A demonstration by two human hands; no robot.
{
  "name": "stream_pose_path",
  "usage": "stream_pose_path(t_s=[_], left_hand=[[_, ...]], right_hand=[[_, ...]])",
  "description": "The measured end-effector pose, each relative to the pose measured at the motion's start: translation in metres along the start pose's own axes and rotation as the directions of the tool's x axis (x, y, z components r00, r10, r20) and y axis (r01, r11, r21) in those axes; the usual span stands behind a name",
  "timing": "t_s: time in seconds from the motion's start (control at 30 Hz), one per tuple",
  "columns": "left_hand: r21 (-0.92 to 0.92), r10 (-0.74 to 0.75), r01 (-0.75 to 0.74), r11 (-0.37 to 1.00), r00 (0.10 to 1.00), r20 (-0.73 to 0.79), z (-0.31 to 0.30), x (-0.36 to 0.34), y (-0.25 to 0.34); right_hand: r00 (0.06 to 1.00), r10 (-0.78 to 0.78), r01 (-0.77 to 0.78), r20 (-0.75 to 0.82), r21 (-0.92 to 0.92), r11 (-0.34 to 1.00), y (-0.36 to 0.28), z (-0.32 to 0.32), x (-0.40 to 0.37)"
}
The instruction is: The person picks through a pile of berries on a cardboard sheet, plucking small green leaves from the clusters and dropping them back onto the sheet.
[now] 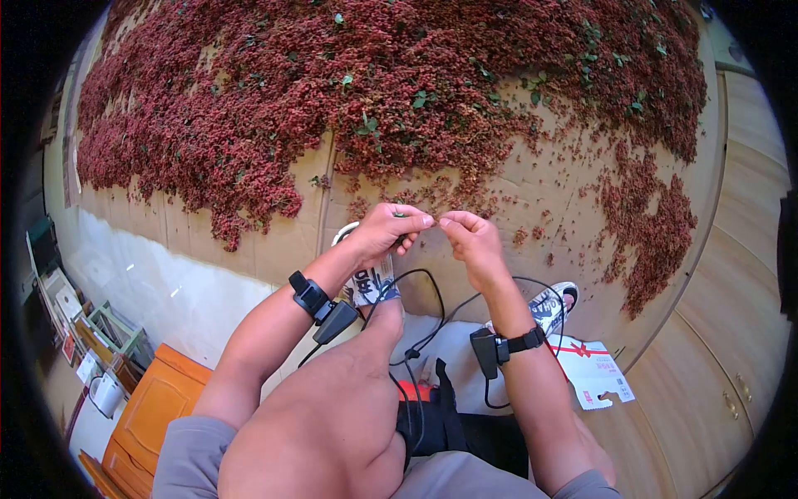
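My left hand is closed, thumb against the fingers, with a bit of green showing behind them. Close to its right, my right hand pinches something too small to make out. The fingertips of both hands nearly meet above the brown cardboard. Beyond them lies a wide heap of small red berry-like clusters with scattered green leaves. Loose bits are strewn between the hands and the heap, and a smaller red pile lies at the right.
Black cables run between the black devices strapped to both forearms. A white printed card lies by the right forearm. Wooden cabinet doors stand at the right, and an orange wooden piece at the lower left.
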State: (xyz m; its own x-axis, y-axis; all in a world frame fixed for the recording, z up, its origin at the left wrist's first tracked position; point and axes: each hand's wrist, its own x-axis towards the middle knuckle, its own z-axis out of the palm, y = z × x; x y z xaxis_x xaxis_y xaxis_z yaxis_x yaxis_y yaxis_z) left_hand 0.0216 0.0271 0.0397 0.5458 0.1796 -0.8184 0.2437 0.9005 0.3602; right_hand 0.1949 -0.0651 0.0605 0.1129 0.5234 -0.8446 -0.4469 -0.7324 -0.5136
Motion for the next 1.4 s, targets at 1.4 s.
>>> stream_pose_path(t_s=[1.4], left_hand=[[-0.153, -0.015, 0.031, 0.988, 0.995, 0.101, -0.007, -0.002, -0.002]], right_hand=[[0.975, -0.184, 0.188, 0.127, -0.022, 0.982, 0.013, -0.021, -0.001]])
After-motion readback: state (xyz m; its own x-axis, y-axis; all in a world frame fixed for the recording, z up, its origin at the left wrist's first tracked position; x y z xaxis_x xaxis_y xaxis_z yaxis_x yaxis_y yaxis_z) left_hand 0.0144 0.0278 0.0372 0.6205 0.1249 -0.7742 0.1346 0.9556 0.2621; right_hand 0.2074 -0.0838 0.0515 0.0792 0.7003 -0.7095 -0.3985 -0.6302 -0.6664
